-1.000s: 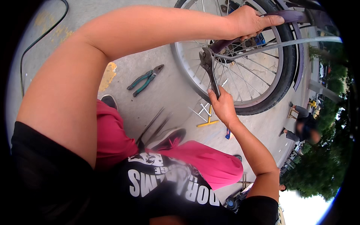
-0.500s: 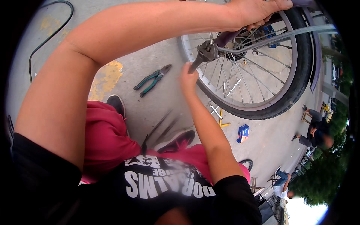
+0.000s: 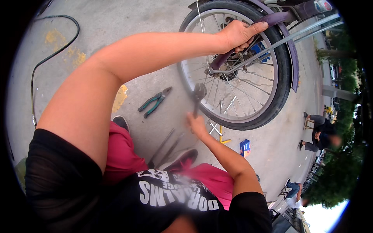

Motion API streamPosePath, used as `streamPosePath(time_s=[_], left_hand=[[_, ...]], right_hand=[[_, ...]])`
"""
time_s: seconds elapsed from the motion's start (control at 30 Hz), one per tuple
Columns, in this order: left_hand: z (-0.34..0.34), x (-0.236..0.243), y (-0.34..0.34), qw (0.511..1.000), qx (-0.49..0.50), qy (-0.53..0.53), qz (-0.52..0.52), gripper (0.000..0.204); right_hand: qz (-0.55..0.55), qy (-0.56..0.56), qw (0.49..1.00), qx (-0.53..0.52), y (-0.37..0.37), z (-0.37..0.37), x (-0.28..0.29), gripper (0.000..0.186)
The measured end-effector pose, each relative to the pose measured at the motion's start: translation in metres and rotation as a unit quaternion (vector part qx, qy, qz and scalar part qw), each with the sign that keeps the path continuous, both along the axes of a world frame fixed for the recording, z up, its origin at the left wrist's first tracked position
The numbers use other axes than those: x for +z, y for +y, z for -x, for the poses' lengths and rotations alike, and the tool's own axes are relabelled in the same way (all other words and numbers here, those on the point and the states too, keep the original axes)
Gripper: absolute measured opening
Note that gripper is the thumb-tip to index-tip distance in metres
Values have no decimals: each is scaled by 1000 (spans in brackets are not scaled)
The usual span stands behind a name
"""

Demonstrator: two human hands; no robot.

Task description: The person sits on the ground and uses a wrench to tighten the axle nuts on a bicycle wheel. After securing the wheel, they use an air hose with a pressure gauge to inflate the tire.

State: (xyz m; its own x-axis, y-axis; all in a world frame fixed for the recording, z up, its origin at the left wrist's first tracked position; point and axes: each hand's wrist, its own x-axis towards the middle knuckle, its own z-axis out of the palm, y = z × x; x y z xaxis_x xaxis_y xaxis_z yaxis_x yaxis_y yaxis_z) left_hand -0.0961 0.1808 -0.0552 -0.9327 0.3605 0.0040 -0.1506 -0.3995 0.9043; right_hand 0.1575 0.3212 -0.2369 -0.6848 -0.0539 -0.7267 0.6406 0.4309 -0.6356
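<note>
My left hand is closed around a purple fork tube of a bicycle, its thumb lying along the tube. Below it, my right hand grips the handle of a dark adjustable wrench. The wrench's jaws are up, apart from the axle end, where a silver stay meets the fork. Behind them stands the spoked wheel with its black tyre, under a purple mudguard.
Green-handled pliers lie on the concrete floor. Near the tyre are a silver cross-shaped wrench, a yellow bent tool and a blue box. A black hose curves at left. Two people sit at far right.
The wrench has come off the axle end and moved down toward me in my right hand. My left hand stays on the fork tube. The whole view has shifted somewhat.
</note>
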Motion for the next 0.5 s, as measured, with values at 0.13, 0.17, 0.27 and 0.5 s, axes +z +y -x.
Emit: streamPosePath(time_s=[0.13,0.17,0.27,0.5], left_hand=[[5,-3,-2,1000,-27,0,-4,68],[7,-3,-8,999,-35,4,-14,69],[14,-1,-20,998,-68,-5,-7,70],[11,7,-20,998,-62,1,-2,71]], right_hand=[[-94,-39,987,124,46,3,66,33],[-108,-39,981,157,46,5,88,32],[-45,-7,989,138,31,9,158,30],[-142,68,960,233,-1,53,218,28]])
